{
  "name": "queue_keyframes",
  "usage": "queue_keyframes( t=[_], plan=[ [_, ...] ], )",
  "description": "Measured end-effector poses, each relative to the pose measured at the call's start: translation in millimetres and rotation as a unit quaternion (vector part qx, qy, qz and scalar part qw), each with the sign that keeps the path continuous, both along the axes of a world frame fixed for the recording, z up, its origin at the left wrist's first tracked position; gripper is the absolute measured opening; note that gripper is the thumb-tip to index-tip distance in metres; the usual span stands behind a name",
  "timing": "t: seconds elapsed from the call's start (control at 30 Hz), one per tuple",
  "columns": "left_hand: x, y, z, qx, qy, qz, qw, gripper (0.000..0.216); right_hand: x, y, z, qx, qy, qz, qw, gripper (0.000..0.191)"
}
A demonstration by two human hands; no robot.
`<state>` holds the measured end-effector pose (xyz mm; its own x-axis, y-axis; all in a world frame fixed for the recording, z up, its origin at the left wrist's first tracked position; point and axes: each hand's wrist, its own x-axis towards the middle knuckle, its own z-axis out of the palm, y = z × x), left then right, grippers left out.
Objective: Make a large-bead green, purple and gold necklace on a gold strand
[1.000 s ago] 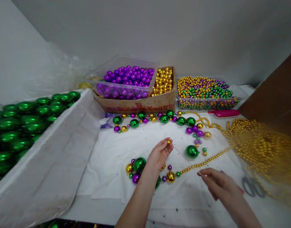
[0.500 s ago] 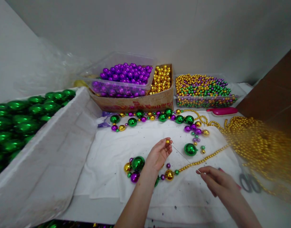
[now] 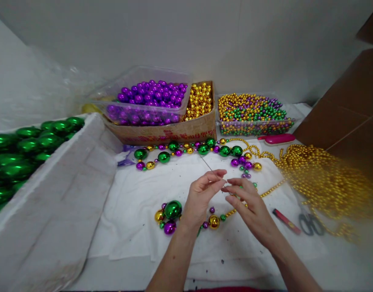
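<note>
My left hand [image 3: 201,196] is closed in a pinch on a thin thread [image 3: 208,165], which sticks out up and to the left above the fingers. My right hand [image 3: 250,207] meets it fingertip to fingertip, its fingers bent together; whatever they hold is too small to make out. No gold bead shows between the hands. Below and left of my left hand lies a cluster of shiny balls, with a large green ball [image 3: 173,210] and a purple ball [image 3: 170,227]. A gold ball [image 3: 214,222] on a gold bead string lies between my forearms.
Behind lies a beaded garland [image 3: 163,157]. Tubs of purple balls [image 3: 153,95] and small mixed beads [image 3: 253,111] stand at the back. A white foam box [image 3: 92,170] holds green balls at left. Gold bead strands [image 3: 314,170], a red-handled cutter [image 3: 286,221] and scissors [image 3: 311,224] lie right.
My right hand has moved up and left to meet my left hand. The thread that stretched between them now points up-left from my left fingers. The small gold bead is out of sight. The view has shifted slightly.
</note>
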<state>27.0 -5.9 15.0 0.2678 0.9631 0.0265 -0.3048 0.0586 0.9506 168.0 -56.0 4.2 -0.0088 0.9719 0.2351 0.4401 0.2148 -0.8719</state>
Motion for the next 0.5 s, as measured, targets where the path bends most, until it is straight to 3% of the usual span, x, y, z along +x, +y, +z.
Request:
queue_keyframes(
  t=[0.13,0.2,0.3,0.37,0.43,0.5],
  plan=[
    [1,-1,14.3,0.05,-0.015,0.019,0.998,0.004,15,9,20.2,0.016,0.005,0.005,1.0,0.016],
    [3,0,23.1,0.065,-0.037,0.025,0.997,0.004,21,13,31.5,-0.038,0.076,0.039,0.996,0.016],
    [9,1,35.0,0.076,-0.087,-0.005,0.993,0.009,23,18,48.2,-0.124,0.235,0.051,0.963,0.019],
    [15,2,37.3,0.071,-0.117,-0.09,0.986,0.03,20,22,61.5,-0.135,0.332,0.054,0.932,0.019],
    [21,5,32.4,0.057,-0.109,-0.218,0.968,0.044,16,27,79.0,-0.122,0.4,0.072,0.905,0.017],
    [21,10,21.5,0.032,-0.04,-0.318,0.947,0.039,19,29,99.8,-0.089,0.441,0.075,0.89,0.013]
  ],
)
